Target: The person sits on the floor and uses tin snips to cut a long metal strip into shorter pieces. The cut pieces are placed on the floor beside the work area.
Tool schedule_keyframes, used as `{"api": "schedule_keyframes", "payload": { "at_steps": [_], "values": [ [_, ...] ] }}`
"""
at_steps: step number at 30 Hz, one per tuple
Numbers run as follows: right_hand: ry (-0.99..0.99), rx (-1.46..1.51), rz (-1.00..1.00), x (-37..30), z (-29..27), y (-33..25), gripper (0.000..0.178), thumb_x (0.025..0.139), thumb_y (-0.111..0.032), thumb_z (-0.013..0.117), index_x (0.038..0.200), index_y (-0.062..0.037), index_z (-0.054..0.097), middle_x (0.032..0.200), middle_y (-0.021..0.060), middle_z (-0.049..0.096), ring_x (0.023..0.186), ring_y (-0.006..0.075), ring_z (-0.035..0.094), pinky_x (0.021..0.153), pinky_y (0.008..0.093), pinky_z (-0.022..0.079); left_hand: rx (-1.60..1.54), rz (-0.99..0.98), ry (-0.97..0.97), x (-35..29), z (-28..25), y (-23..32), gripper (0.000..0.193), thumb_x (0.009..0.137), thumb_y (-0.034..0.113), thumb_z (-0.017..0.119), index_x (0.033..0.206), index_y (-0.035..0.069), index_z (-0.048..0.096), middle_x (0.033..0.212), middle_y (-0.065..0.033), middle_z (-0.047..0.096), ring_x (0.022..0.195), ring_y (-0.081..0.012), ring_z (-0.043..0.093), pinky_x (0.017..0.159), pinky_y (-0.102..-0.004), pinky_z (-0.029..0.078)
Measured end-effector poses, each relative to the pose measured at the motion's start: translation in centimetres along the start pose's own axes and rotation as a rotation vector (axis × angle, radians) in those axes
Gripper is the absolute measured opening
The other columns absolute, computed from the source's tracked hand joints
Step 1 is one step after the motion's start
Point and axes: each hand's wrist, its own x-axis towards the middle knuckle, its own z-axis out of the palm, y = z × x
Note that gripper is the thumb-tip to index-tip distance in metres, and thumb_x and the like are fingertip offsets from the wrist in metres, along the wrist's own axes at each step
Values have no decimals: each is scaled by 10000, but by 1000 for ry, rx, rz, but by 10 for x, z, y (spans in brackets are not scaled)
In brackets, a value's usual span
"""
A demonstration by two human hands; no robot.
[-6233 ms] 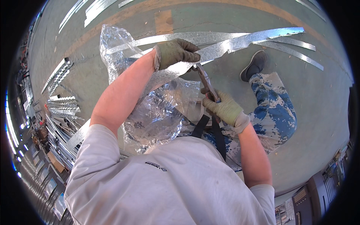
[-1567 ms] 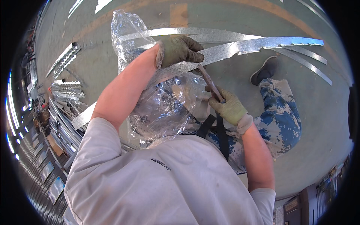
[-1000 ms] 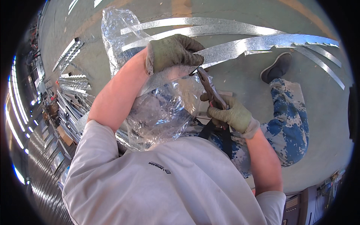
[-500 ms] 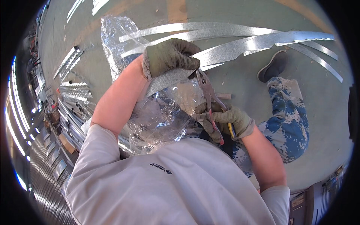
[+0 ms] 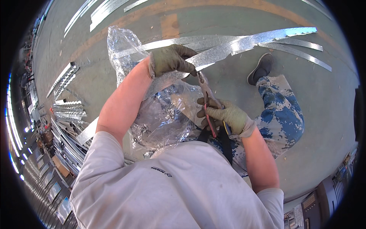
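A long galvanized sheet-metal strip (image 5: 221,52) runs across in front of me. My gloved left hand (image 5: 171,61) is closed on it, thumb and fingers pinching its near edge. In my gloved right hand (image 5: 232,117) is a pair of pliers (image 5: 204,84) with one red handle and one blue-and-yellow handle. Their jaws are at the strip's near edge, right beside my left fingertips; whether they bite on the metal is hard to make out. Crumpled clear plastic film (image 5: 160,118) lies under my left forearm and the strip.
More metal strips (image 5: 301,57) stick out on the far right, and others (image 5: 108,11) lie on the floor at the far left. Ridged metal profiles (image 5: 68,114) are piled on the left. My shod foot (image 5: 261,68) and camouflage trouser leg (image 5: 284,107) are to the right.
The view has shifted, so the strip's far end and my leg appear farther left. The pliers stand more upright, and their head now overlaps the strip's edge by my left fingertips.
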Motion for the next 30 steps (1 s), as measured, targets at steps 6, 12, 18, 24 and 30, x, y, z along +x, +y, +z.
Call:
{"api": "schedule_keyframes", "payload": {
  "at_steps": [6, 12, 18, 24, 30],
  "values": [
    [22, -63, -112, 20, -15, 20, 541, 1126, -284, 745, 1595, -66, 585, 1237, 74, 768, 977, 169, 728, 835, 334, 606, 34, 38, -15, 2, 4, 0, 547, 895, -28, 880, 1426, -42, 746, 1225, -144, 831, 1079, -228, 806, 964, -366, 648],
    [22, -142, -119, 20, -16, 15, 582, 1140, -297, 732, 1629, -46, 541, 1276, 97, 758, 1065, 195, 739, 923, 360, 617, 37, -5, 5, 3, 4, -1, 557, 880, -24, 896, 1419, -31, 756, 1199, -141, 839, 1072, -219, 807, 961, -359, 648],
    [107, -204, -105, 23, -14, 4, 496, 1102, -269, 761, 1533, -64, 624, 1105, 52, 748, 851, 142, 711, 655, 330, 594, 56, 7, 4, 2, 4, 2, 568, 846, 25, 953, 1387, -18, 785, 1163, -112, 848, 1017, -173, 788, 907, -338, 632],
    [139, -128, -137, 16, -4, 6, 568, 1050, -220, 807, 1559, -72, 603, 908, 63, 708, 631, 144, 664, 556, 332, 550, 15, 2, 8, 0, 6, 7, 575, 807, 11, 968, 1355, -20, 799, 1139, -115, 854, 994, -191, 802, 916, -358, 640],
    [132, 118, -116, 5, 15, 9, 588, 1022, -135, 787, 1576, -98, 593, 854, 45, 670, 560, 120, 572, 504, 299, 450, 3, -6, 10, 2, 3, 2, 586, 769, 25, 995, 1325, -18, 816, 1138, -108, 858, 1013, -186, 797, 939, -354, 628]
  ]
}}
